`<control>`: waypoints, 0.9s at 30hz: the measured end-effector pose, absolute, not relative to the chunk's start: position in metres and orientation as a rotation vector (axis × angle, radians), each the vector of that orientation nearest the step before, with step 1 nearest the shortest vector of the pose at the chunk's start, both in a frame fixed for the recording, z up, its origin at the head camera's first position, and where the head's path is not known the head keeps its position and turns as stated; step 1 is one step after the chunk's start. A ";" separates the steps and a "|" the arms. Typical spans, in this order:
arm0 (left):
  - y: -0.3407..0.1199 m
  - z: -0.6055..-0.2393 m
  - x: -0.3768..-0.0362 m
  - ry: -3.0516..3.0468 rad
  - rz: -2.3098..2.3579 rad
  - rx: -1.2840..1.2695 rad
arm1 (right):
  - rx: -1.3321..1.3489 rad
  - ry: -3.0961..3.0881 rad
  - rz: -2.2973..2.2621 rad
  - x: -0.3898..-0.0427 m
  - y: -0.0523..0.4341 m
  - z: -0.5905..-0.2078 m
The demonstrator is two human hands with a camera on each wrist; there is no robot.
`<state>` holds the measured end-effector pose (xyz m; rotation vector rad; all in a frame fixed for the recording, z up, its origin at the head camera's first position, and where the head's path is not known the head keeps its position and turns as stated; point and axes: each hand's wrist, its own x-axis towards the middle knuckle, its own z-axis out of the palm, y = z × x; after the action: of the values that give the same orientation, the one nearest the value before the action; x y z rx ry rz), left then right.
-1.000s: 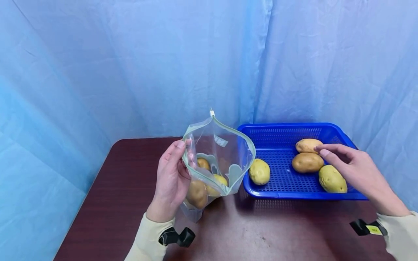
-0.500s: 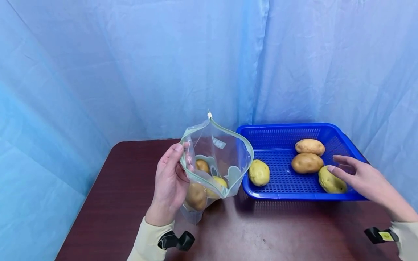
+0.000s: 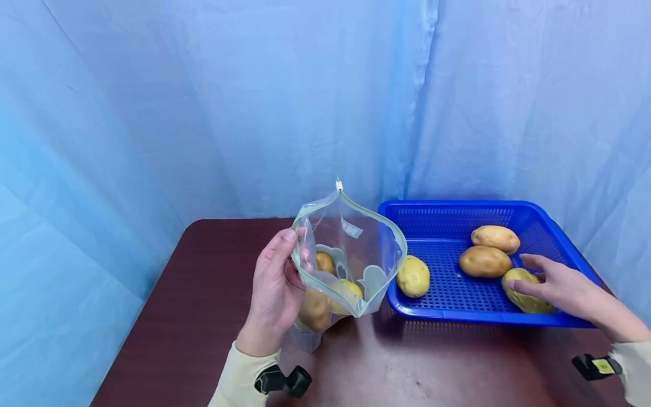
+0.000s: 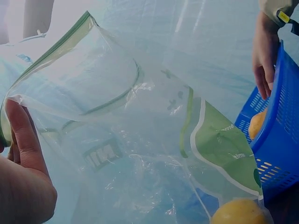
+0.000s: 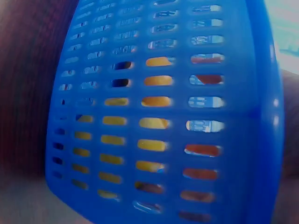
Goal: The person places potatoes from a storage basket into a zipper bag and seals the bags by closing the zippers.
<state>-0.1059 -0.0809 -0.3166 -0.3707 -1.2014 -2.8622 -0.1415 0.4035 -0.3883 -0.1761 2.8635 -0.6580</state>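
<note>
My left hand [image 3: 297,251] pinches the rim of a clear zip bag [image 3: 356,243], thumb outside and fingers inside, and keeps its mouth wide open above the table. Several potatoes [image 3: 315,308] lie in the bag's bottom. In the left wrist view, the left hand [image 4: 21,135] grips the bag [image 4: 140,116] at the left. A blue basket [image 3: 442,308] stands to the right, and in it my right hand [image 3: 519,272] closes round the nearest yellow potato [image 3: 531,299]. In the right wrist view, only the basket wall [image 5: 233,116] shows, with yellow behind its holes.
Three more potatoes lie in the basket: one at its left end [image 3: 413,276], two at the back [image 3: 485,261] [image 3: 495,238]. The dark wooden table [image 3: 203,316] is ringed by a blue curtain [image 3: 203,113]. The basket [image 4: 275,140] stands close beside the bag.
My right hand has come down from above the back potatoes onto the nearest potato and closed round it. The left hand and bag have hardly moved.
</note>
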 end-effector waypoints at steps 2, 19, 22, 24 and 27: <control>-0.081 -0.318 -0.106 -1.190 -2.868 -0.363 | -0.249 2.826 -0.752 -0.144 0.399 -0.390; -0.078 -0.324 -0.107 -1.200 -2.877 -0.350 | -0.322 2.783 -0.746 -0.155 0.395 -0.402; -0.076 -0.323 -0.108 -1.198 -2.878 -0.343 | -0.350 2.778 -0.715 -0.158 0.395 -0.403; -0.076 -0.323 -0.107 -1.191 -2.885 -0.326 | -0.357 2.770 -0.690 -0.160 0.393 -0.404; -0.077 -0.323 -0.105 -1.183 -2.888 -0.307 | -0.365 2.762 -0.662 -0.162 0.390 -0.406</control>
<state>-0.1052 -0.0770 -0.3231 -0.3075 -1.1834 -2.8879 -0.1619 0.3903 -0.4062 -0.3651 2.7624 -0.6622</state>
